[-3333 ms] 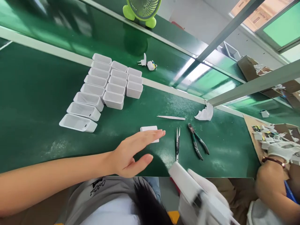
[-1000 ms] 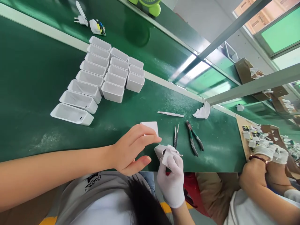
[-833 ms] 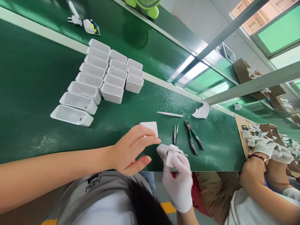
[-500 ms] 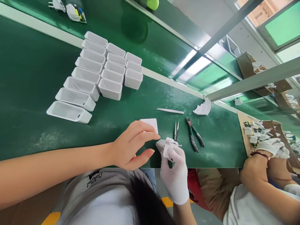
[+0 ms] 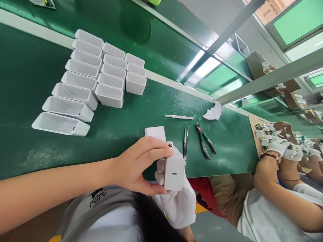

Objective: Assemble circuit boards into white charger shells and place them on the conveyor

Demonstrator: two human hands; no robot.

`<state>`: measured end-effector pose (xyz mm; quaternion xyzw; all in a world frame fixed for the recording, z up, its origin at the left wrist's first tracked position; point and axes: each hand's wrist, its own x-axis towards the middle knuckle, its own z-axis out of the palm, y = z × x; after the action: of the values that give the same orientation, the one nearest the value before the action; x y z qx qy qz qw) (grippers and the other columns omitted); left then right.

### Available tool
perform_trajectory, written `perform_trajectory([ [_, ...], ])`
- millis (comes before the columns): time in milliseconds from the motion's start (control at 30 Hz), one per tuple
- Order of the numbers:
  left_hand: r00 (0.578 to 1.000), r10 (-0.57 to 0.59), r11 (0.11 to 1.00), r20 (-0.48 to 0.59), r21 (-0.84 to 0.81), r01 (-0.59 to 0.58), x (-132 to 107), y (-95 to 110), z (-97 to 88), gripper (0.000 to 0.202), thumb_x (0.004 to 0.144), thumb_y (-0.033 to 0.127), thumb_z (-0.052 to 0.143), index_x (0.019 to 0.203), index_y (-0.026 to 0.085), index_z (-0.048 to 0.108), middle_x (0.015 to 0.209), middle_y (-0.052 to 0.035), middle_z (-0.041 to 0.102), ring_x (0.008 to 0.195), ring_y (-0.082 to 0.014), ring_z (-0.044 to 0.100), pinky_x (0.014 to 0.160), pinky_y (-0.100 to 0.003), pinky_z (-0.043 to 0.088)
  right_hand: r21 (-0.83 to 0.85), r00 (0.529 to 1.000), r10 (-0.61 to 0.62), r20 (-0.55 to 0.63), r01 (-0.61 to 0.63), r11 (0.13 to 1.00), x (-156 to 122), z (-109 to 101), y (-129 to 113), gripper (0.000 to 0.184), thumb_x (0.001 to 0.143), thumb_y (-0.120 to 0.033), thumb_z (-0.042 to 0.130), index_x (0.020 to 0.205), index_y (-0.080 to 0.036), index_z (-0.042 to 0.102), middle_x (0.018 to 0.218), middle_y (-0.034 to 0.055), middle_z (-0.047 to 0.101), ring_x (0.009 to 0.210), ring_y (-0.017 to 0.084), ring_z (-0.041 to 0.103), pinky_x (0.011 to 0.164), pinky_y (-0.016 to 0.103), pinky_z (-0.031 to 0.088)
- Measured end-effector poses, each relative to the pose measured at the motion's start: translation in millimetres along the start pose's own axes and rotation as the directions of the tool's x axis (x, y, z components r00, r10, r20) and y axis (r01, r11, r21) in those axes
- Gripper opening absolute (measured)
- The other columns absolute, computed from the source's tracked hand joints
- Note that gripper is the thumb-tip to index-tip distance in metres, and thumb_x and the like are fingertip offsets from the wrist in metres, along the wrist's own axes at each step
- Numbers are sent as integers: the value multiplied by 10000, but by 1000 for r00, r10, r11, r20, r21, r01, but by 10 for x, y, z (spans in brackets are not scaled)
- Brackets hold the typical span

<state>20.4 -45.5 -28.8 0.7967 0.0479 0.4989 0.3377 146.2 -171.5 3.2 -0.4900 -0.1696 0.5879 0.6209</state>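
A white plastic charger housing [image 5: 174,173], its end with a small dark slot facing me, is between my hands. My bare left hand [image 5: 141,164] pinches it from the left, fingers at the upper edge and thumb at the lower edge. My white-gloved right hand [image 5: 179,205] is wrapped round it from behind and below; part of its grip is hidden. Another white housing [image 5: 154,132] lies on the bench just beyond my left hand. Close behind the gloved hand lies a thin, pointed two-bladed tool [image 5: 186,137], partly covered.
Several open white housings [image 5: 108,95] stand in rows at the left on the green bench [image 5: 126,124]. Tweezers [image 5: 178,117], green-handled cutters [image 5: 205,143] and a crumpled white cloth [image 5: 213,111] lie to the right. Further right, a co-worker's gloved hands [image 5: 284,149] are by circuit parts [image 5: 267,134].
The housing has turned so its slotted end faces me, and my left hand has closed onto it. My right hand has rotated and shifted left. The whole view has moved slightly.
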Motion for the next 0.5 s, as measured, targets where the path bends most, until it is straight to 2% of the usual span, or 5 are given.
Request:
perform_trajectory([
  [100, 1000, -25, 1000, -17, 8, 25, 13, 0, -7, 668, 888, 568, 664, 1347, 112, 500, 1081, -143, 643, 1027, -245, 638, 884, -362, 563, 1, 999, 8, 32, -8, 1000, 32, 36, -16, 271, 960, -436, 646, 1174, -286, 719, 985, 51, 627, 839, 191, 619, 592, 274, 614],
  [300, 998, -55, 998, -20, 3, 56, 22, -10, -11, 649, 901, 578, 642, 1336, 117, 501, 1067, -140, 643, 1013, -238, 637, 880, -355, 557, -91, 1000, -28, -14, 26, 995, 18, 76, 1, 308, 983, -443, 569, 1188, -257, 704, 987, 70, 637, 823, 185, 625, 528, 238, 584],
  [400, 998, -58, 998, -8, -5, 58, 11, -18, -12, 711, 861, 605, 677, 1352, 128, 484, 1094, -141, 632, 1028, -248, 630, 890, -372, 551, -270, 986, -153, -58, 132, 954, 2, 64, 16, 295, 1011, -399, 532, 1244, -256, 642, 963, 66, 644, 821, 192, 642, 564, 273, 594],
  [433, 998, -62, 998, -9, -3, 62, 6, -18, -12, 766, 828, 628, 700, 1366, 133, 471, 1104, -140, 628, 1029, -253, 627, 892, -381, 547, -341, 966, -245, -83, 204, 918, -1, 46, 21, 259, 1002, -349, 567, 1246, -276, 618, 976, 50, 642, 840, 186, 648, 610, 282, 603],
  [500, 996, -91, 996, -5, 6, 91, -5, -7, -12, 890, 756, 658, 754, 1406, 143, 432, 1129, -139, 626, 1029, -264, 625, 894, -394, 538, -516, 858, -511, -55, 414, 750, 6, -15, 28, 297, 938, -190, 664, 1201, -310, 598, 1024, 18, 634, 922, 177, 652, 747, 315, 613],
])
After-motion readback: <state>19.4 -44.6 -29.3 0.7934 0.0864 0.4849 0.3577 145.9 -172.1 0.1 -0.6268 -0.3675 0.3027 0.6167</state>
